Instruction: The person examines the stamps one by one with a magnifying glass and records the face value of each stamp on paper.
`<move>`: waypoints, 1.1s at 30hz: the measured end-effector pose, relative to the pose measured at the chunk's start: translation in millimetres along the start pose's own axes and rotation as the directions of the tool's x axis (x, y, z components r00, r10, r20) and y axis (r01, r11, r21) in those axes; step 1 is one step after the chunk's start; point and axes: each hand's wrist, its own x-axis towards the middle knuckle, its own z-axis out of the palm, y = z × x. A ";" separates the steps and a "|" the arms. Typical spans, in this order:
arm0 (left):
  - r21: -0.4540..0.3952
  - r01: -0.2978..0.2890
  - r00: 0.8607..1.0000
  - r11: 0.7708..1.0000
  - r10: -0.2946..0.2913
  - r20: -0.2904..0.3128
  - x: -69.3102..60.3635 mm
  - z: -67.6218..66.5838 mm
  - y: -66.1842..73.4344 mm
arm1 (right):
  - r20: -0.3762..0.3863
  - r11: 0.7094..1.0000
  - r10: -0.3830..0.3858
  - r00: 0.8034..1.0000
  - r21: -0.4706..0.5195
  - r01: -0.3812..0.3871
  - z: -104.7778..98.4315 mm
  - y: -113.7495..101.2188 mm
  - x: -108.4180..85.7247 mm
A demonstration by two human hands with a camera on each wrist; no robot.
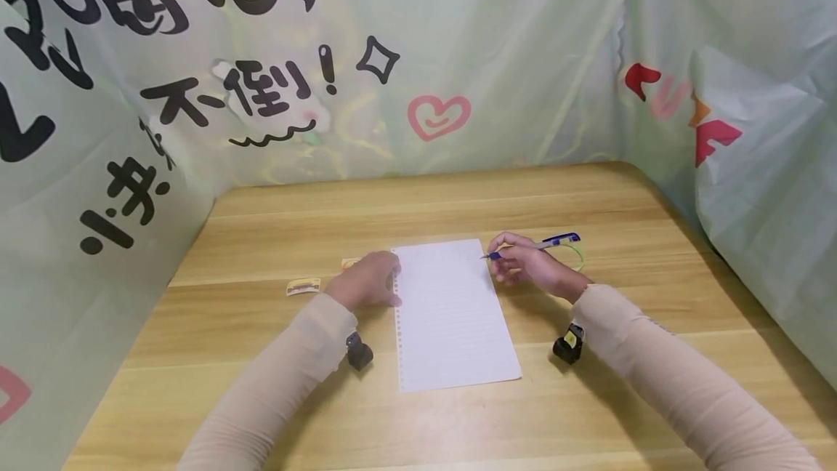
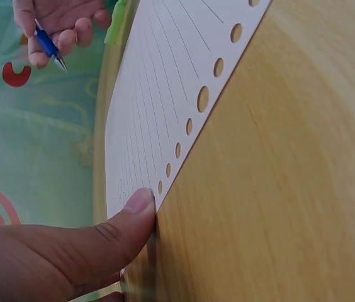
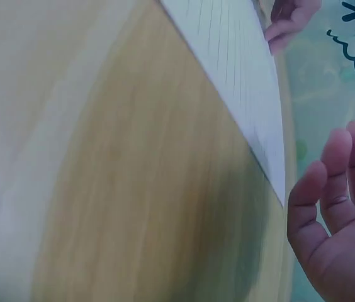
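A white lined sheet of paper (image 1: 451,325) with punched holes along its left edge lies on the wooden table. My left hand (image 1: 368,280) rests at that edge near the top, its thumb (image 2: 141,201) pressing the margin; its other fingers are mostly hidden in the left wrist view. To the right of the sheet, my right hand (image 1: 528,264) holds a blue pen (image 1: 554,241) between thumb and fingers. The pen tip points toward the paper's upper right edge, and in the left wrist view it looks raised off the surface. Faint marks show near the sheet's top.
Left of the left hand lies a small yellowish card (image 1: 304,286), with another small orange piece (image 1: 349,263) partly behind the hand. A green curved item (image 1: 580,259) shows behind the right wrist. Printed cloth (image 1: 510,57) hangs around the table's far edge and sides.
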 end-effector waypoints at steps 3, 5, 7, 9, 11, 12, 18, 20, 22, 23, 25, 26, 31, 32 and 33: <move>-0.001 0.002 1.000 1.000 -0.002 0.003 0.3 0.9 0.1 | 0.000 1.000 0.017 1.000 0.009 -0.017 6.1 1.3 3.0; -0.002 0.002 1.000 1.000 -0.002 0.001 0.5 0.3 0.3 | -0.005 0.999 0.030 1.000 0.011 -0.030 9.9 1.5 6.5; -0.003 -0.001 1.000 1.000 0.001 -0.001 0.8 -0.2 0.7 | -0.003 0.999 0.044 0.999 0.018 -0.044 13.3 2.4 10.0; -0.003 -0.004 1.000 1.000 0.004 -0.002 0.9 -0.6 1.4 | -0.005 0.998 0.054 0.999 0.021 -0.054 16.9 3.4 13.5; -0.006 -0.006 1.000 1.000 0.006 -0.006 1.2 -1.1 1.9 | -0.008 0.998 0.062 0.998 0.023 -0.062 20.3 4.3 16.8; -0.005 -0.007 1.000 1.000 0.007 -0.008 1.4 -1.1 2.0 | -0.010 0.998 0.063 0.998 0.021 -0.062 22.2 4.4 18.2; -0.016 -0.008 1.000 1.000 0.008 -0.004 1.0 0.8 0.5 | 0.000 0.994 0.107 0.994 -0.019 -0.107 35.8 3.6 25.5; -0.021 -0.008 1.000 1.000 0.008 0.004 -0.5 2.6 0.0 | 0.011 0.991 0.130 0.991 -0.034 -0.130 40.0 4.5 27.2; -0.024 -0.008 1.000 1.000 0.008 0.001 -1.3 2.8 0.4 | 0.001 0.989 0.142 0.990 -0.051 -0.142 43.3 3.2 29.7; -0.025 -0.009 1.000 1.000 0.009 -0.007 -1.6 2.1 0.9 | -0.012 0.988 0.143 0.990 -0.060 -0.144 44.5 2.1 31.1; -0.025 -0.011 1.000 1.000 0.011 -0.018 -1.5 0.2 2.1 | -0.035 0.985 0.145 0.989 -0.085 -0.147 46.2 0.0 34.6; -0.023 -0.011 1.000 1.000 0.010 -0.021 -1.4 -0.8 2.8 | -0.047 0.983 0.150 0.988 -0.101 -0.154 47.1 -1.3 36.4; -0.017 -0.009 1.000 1.000 0.009 -0.007 -2.5 -2.7 4.7 | -0.067 0.959 0.208 0.976 -0.182 -0.217 51.9 -4.0 43.9; -0.014 -0.007 1.000 1.000 0.007 -0.006 -2.8 -2.6 4.8 | -0.067 0.955 0.215 0.974 -0.196 -0.224 53.0 -4.2 45.1; -0.013 -0.006 1.000 1.000 0.006 -0.006 -3.1 -2.3 4.7 | -0.063 0.953 0.217 0.974 -0.204 -0.225 53.9 -4.0 46.6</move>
